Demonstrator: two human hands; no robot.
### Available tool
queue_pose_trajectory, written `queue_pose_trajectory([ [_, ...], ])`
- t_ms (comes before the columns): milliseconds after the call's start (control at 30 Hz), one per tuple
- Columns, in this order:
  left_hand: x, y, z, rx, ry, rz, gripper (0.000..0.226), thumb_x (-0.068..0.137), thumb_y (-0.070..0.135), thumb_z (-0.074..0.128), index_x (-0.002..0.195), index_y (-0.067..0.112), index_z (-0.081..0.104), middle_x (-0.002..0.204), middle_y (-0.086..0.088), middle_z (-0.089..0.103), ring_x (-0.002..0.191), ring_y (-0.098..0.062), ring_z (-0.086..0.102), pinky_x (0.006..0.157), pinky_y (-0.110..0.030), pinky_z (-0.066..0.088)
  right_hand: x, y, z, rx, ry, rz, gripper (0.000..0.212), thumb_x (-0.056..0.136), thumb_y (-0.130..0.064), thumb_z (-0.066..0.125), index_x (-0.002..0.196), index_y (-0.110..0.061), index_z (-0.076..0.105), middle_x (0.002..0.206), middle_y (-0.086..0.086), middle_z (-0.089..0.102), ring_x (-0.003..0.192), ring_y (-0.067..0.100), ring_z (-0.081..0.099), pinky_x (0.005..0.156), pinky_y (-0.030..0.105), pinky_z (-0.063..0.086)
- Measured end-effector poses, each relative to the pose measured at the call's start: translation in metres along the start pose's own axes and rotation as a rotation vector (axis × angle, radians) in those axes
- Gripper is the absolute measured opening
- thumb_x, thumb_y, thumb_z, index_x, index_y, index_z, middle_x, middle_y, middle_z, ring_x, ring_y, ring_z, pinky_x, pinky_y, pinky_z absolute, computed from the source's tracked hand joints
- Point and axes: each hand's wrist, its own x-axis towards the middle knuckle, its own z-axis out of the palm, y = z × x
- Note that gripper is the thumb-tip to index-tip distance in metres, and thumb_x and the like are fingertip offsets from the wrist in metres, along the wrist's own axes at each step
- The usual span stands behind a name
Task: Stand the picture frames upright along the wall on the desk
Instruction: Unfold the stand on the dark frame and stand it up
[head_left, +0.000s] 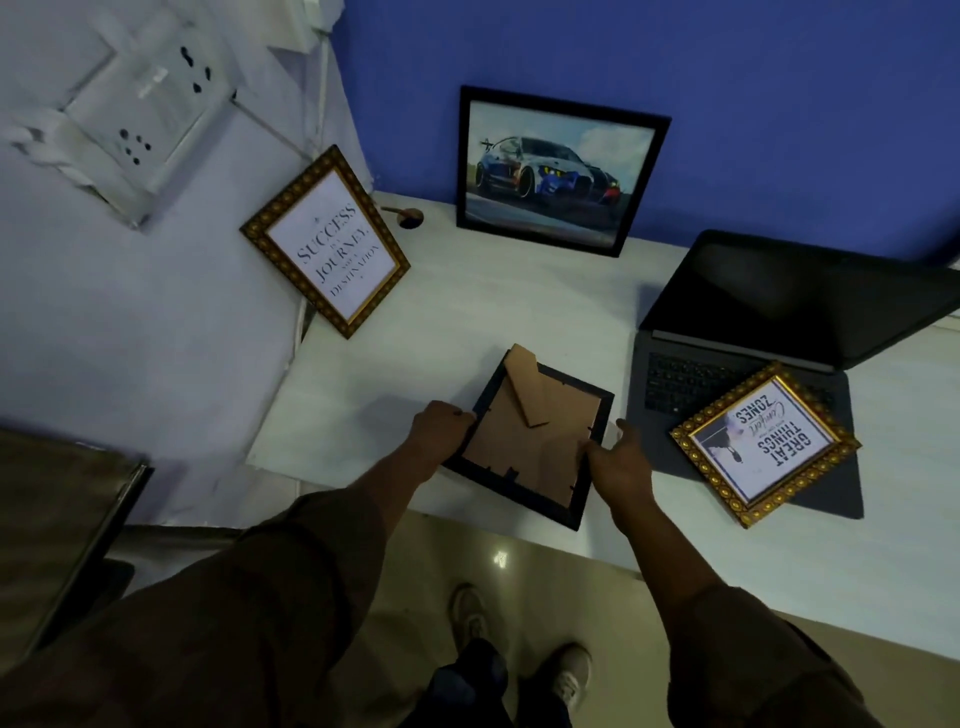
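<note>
1. a black frame (530, 441) sits back side up at the near edge of the white surface (467, 322), its brown backing board and fold-out stand facing the camera.
2. the left hand (441, 428) is closed around the frame's left edge, fingers curled over the rim.
3. the right hand (621, 462) pinches the frame's right edge, thumb on the back and index finger stretched out loosely.
4. a black-framed car picture (558, 171) stands upright against the blue wall (779, 104).
5. a gold frame with the success quote (327, 241) leans against the white side wall (130, 312) at the surface's left corner.
6. another gold frame (766, 444) lies flat, face up, on the open laptop (779, 312), overlapping its keyboard and near corner.
7. a small round hole (410, 218) shows in the surface between the two standing frames.
</note>
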Motion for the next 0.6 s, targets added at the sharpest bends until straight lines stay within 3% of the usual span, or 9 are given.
queue_pose_trajectory([
  [67, -0.003, 0.009, -0.006, -0.023, 0.012, 0.015, 0.052, 0.098, 0.032, 0.062, 0.053, 0.014, 0.042, 0.060, -0.004, 0.046, 0.061, -0.020, 0.048, 0.061, -0.026, 0.037, 0.000, -0.005, -0.008, -0.034, 0.004, -0.106, 0.051, 0.100, -0.018, 0.059, 0.149, -0.023, 0.046, 0.126, 0.014, 0.064, 0.082, 0.019, 0.063, 0.076, 0.031, 0.051],
  [133, -0.009, 0.019, -0.011, -0.085, 0.050, 0.029, 0.047, 0.092, 0.032, 0.069, 0.054, 0.010, 0.051, 0.063, -0.009, 0.055, 0.062, -0.023, 0.054, 0.062, -0.029, 0.042, 0.001, -0.010, -0.018, -0.079, -0.008, -0.180, 0.030, 0.102, -0.016, 0.056, 0.131, -0.021, 0.064, 0.113, 0.011, 0.068, 0.068, 0.011, 0.057, 0.061, 0.027, 0.048],
  [233, -0.020, 0.033, -0.018, -0.211, 0.063, 0.108, 0.023, 0.077, 0.025, 0.074, 0.083, 0.004, 0.078, 0.093, -0.016, 0.074, 0.088, -0.032, 0.070, 0.077, -0.039, 0.061, 0.001, -0.020, -0.039, -0.047, -0.043, -0.224, 0.022, 0.102, -0.018, 0.059, 0.117, -0.017, 0.075, 0.101, 0.008, 0.068, 0.067, 0.009, 0.056, 0.057, 0.024, 0.044],
  [300, -0.033, 0.041, -0.025, -0.352, 0.022, 0.118, 0.033, 0.079, 0.014, 0.072, 0.111, 0.006, 0.078, 0.117, -0.017, 0.072, 0.105, -0.036, 0.069, 0.081, -0.041, 0.062, -0.001, -0.026, -0.053, 0.024, -0.042, -0.244, 0.023, 0.101, -0.021, 0.059, 0.112, -0.018, 0.079, 0.099, 0.007, 0.072, 0.068, 0.010, 0.059, 0.061, 0.025, 0.046],
  [333, -0.042, 0.046, -0.029, -0.412, -0.006, 0.127, 0.030, 0.084, 0.007, 0.070, 0.114, 0.004, 0.076, 0.119, -0.019, 0.071, 0.106, -0.037, 0.068, 0.076, -0.038, 0.062, -0.003, -0.030, -0.061, 0.047, -0.042, -0.256, 0.025, 0.101, -0.021, 0.057, 0.108, -0.020, 0.081, 0.096, 0.007, 0.073, 0.069, 0.012, 0.061, 0.065, 0.027, 0.049],
  [400, -0.065, 0.060, -0.033, -0.488, -0.058, 0.157, 0.024, 0.089, 0.001, 0.067, 0.111, -0.004, 0.075, 0.114, -0.022, 0.071, 0.099, -0.037, 0.068, 0.066, -0.035, 0.060, -0.009, -0.036, -0.085, 0.107, -0.057, -0.284, 0.031, 0.099, -0.018, 0.053, 0.101, -0.021, 0.083, 0.085, 0.005, 0.074, 0.068, 0.014, 0.063, 0.069, 0.030, 0.050],
  [500, -0.102, 0.079, -0.036, -0.566, -0.089, 0.207, 0.030, 0.090, 0.007, 0.064, 0.113, -0.010, 0.072, 0.105, -0.021, 0.068, 0.087, -0.030, 0.066, 0.064, -0.033, 0.060, -0.021, -0.038, -0.122, 0.182, -0.134, -0.346, 0.038, 0.094, -0.003, 0.048, 0.102, -0.016, 0.083, 0.075, 0.005, 0.074, 0.062, 0.013, 0.064, 0.061, 0.020, 0.050],
  [600, -0.140, 0.096, -0.022, -0.643, -0.093, 0.264, 0.035, 0.094, 0.013, 0.051, 0.108, -0.011, 0.072, 0.090, -0.022, 0.069, 0.072, -0.027, 0.066, 0.065, -0.033, 0.059, -0.034, -0.023, -0.162, 0.083, -0.148, -0.543, 0.031, 0.089, -0.010, 0.060, 0.106, -0.025, 0.081, 0.083, 0.002, 0.080, 0.077, 0.015, 0.075, 0.074, 0.027, 0.058],
])
